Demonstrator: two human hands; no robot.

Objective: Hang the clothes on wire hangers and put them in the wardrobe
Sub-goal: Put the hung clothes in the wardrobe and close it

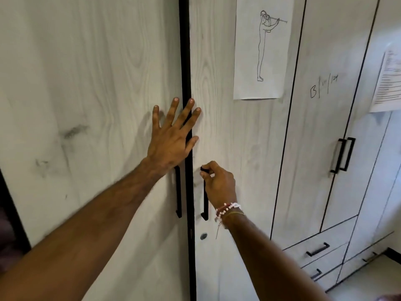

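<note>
— From the head view, where is the wardrobe (91, 88)?

— Directly in front, filling most of the frame. It has two pale wood-grain doors with a dark vertical strip (186, 61) between them.

— And the left hand (172, 141)?

— Flat against the doors above the handles. Its fingers (171, 111) are straight and spread. The palm lies over the edge of the left door (65, 127), and the two fingertips nearest the thumb cross the strip onto the right door (219, 83).

— The right hand (220, 184)?

— Lower down, on the right door. Its fingers (207, 173) are curled round the top end of the right handle (205, 203), a black vertical bar. Beaded bracelets (227, 210) circle that wrist.

— Is there a handle on the other door?

— Yes, the left handle (178, 198), also black, just across the strip; the left wrist covers its top. A round keyhole (203, 236) sits below the right handle.

— Anything else?

— A sheet with a line drawing (259, 48) of a standing figure is stuck high on the right door. Further right stands a second wardrobe (321, 131) with handwriting on it, paired black handles (342, 155) and drawers (318, 249) beneath. A printed page (388, 83) hangs at the far right edge.
</note>
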